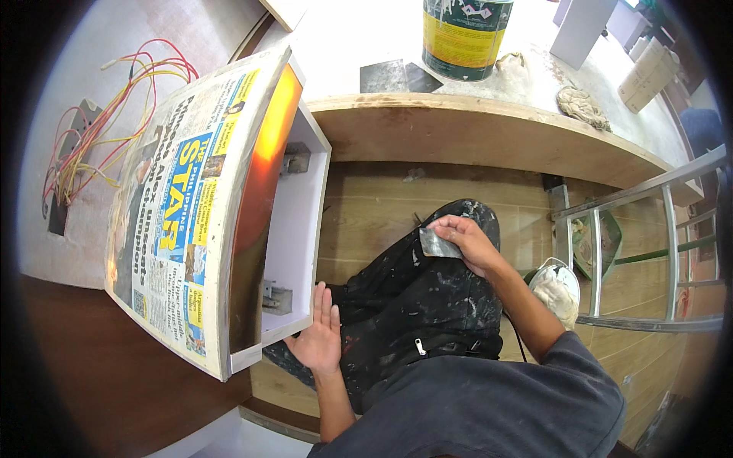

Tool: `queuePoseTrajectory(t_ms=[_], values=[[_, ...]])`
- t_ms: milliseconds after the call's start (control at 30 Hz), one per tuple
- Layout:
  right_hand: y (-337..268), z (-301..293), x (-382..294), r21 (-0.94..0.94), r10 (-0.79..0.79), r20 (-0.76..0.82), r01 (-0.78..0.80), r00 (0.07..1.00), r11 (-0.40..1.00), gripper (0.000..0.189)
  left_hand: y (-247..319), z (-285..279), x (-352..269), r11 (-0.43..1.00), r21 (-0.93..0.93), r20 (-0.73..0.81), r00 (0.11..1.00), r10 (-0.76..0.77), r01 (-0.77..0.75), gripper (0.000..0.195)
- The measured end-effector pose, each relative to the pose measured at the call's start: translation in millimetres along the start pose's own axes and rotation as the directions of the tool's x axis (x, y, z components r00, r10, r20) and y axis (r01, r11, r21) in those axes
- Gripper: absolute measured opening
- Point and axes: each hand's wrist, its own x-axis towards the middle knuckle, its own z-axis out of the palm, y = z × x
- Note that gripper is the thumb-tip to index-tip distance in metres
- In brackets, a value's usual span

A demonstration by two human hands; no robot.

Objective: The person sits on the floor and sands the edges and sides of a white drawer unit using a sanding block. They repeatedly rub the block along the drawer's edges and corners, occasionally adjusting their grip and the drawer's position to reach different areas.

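Note:
My right hand (468, 241) pinches a small thin grey sheet (440, 245) over my paint-spotted dark trousers (401, 297). Whether the sheet is metal or abrasive paper is unclear. My left hand (322, 340) is empty, palm up and fingers extended, beside the edge of a white cabinet box (291, 240). I cannot tell whether it touches the box. Two metal hinge fittings, an upper one (296, 159) and a lower one (277, 297), sit inside the box. A printed newspaper (183, 189) covers its broad side, next to a glossy brown panel (257, 212).
Ahead, a wooden-edged worktop (458, 103) carries a paint can (467, 40), dark flat sheets (383, 76) and a crumpled cloth (583, 107). An aluminium ladder (596, 257) and a cloth-topped pail (554, 292) stand right. Red and yellow wires (103, 143) spread at left.

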Motion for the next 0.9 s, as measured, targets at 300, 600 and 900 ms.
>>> queuePoseTrajectory(t_ms=[300, 600, 900], values=[[-32, 41, 120, 0.131, 0.029, 0.164, -0.051, 0.986, 0.99, 0.034, 33, -17, -68, 0.953, 0.302, -0.203, 0.979, 0.027, 0.036, 0.097], [-27, 105, 228, 0.452, 0.168, 0.093, -0.192, 0.981, 0.871, 0.032, 70, 135, -56, -0.611, 0.691, 0.723, 0.373, 0.581, -0.387, 0.062], [-57, 144, 234, 0.595, 0.144, 0.116, -0.185, 0.983, 0.782, 0.032, 22, 225, 53, -0.882, -0.198, 0.869, 0.34, -0.36, -0.428, 0.087]])
